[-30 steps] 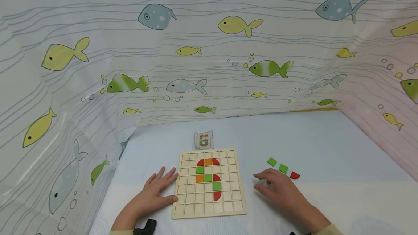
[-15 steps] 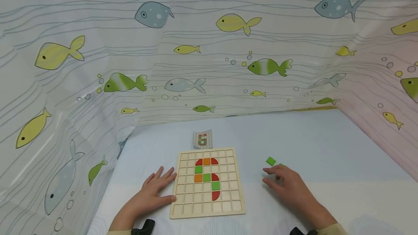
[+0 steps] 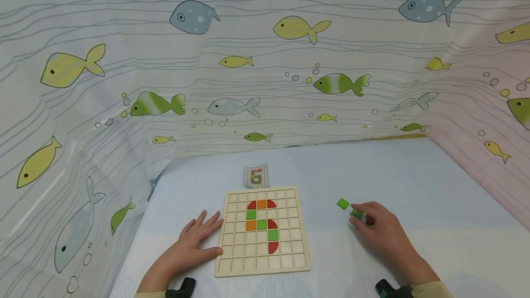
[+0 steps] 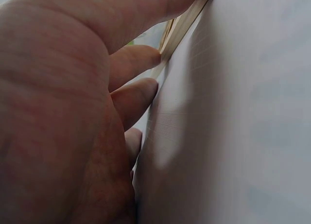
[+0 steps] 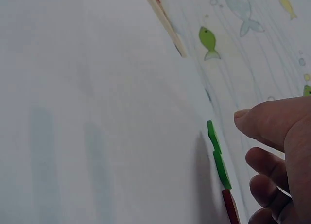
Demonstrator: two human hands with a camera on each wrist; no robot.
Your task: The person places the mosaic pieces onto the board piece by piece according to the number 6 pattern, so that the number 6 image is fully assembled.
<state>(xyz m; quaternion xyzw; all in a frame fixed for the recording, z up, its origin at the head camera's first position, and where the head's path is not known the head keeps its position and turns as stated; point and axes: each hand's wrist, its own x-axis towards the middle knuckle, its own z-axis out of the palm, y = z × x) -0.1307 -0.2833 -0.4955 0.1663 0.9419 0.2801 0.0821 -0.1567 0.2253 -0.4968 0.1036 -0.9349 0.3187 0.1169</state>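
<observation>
A square wooden grid board (image 3: 285, 261) lies on the table with red, orange and green tiles set in several cells. My left hand (image 3: 194, 242) rests spread at its left side, thumb and fingertips touching the board's edge; the left wrist view shows fingers (image 4: 136, 100) at that edge. My right hand (image 3: 383, 226) hovers over the loose tiles, thumb and forefinger apart. Between them shows a green square tile (image 3: 357, 214), with a red rounded tile (image 3: 370, 220) partly hidden beneath the hand. In the right wrist view the thumb (image 5: 272, 118) is clear of the tiles, which lie on the table.
Another green square tile (image 3: 342, 203) lies left of the right fingertips. Behind the board is a small curled pattern card (image 3: 256, 176) with a printed coloured grid. A fish-printed curtain (image 3: 265, 86) encloses the table's back and sides.
My right hand has moved rightward from beside the loose tiles to above them, now partly covering the red tile. My left hand keeps its place at the board. The head view has shifted slightly.
</observation>
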